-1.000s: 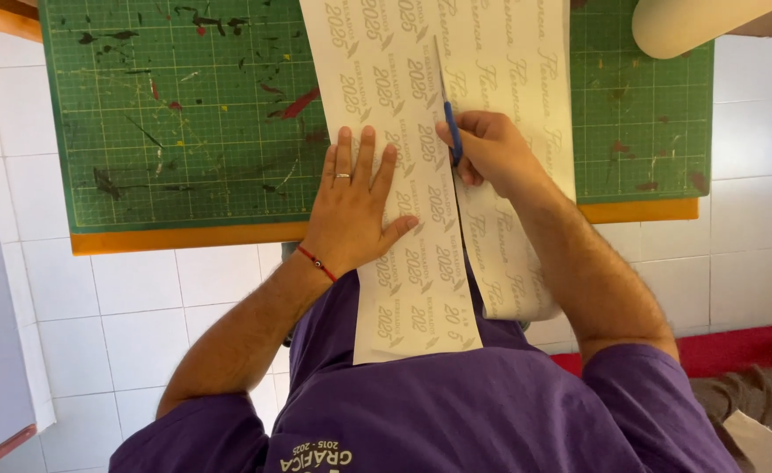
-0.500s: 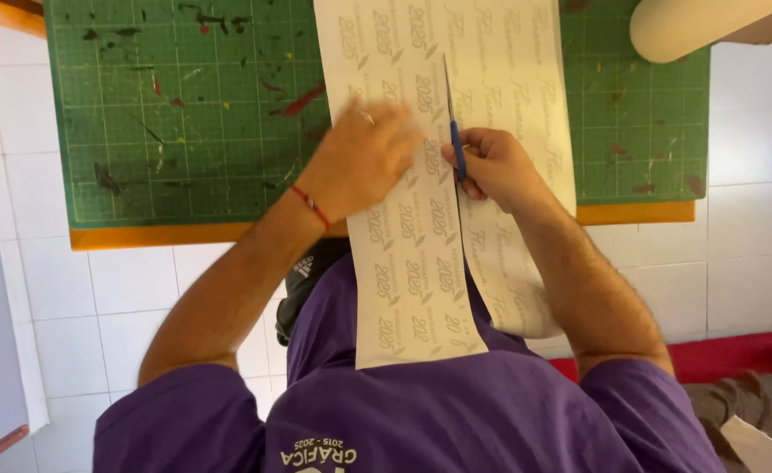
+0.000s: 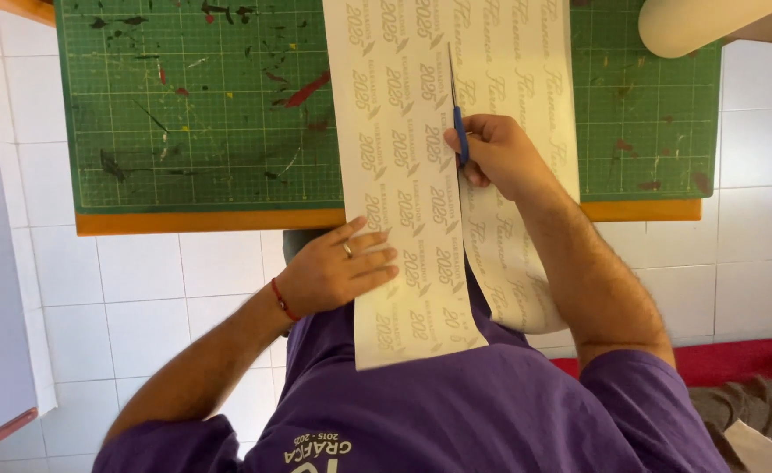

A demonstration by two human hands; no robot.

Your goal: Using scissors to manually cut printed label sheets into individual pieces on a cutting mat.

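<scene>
The right hand (image 3: 500, 158) is closed around a blue-handled knife (image 3: 458, 114), blade on the printed paper sheet (image 3: 403, 175). The sheet lies across the green cutting mat (image 3: 202, 114) and overhangs the counter (image 3: 211, 220) edge. The left hand (image 3: 338, 271), fingers spread flat, presses the overhanging strip.

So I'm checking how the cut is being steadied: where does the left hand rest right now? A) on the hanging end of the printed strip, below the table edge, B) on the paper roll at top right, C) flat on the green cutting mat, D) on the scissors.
A: the left hand lies on the printed strip below the table edge, while the right hand holds the blue-handled cutter.
</scene>
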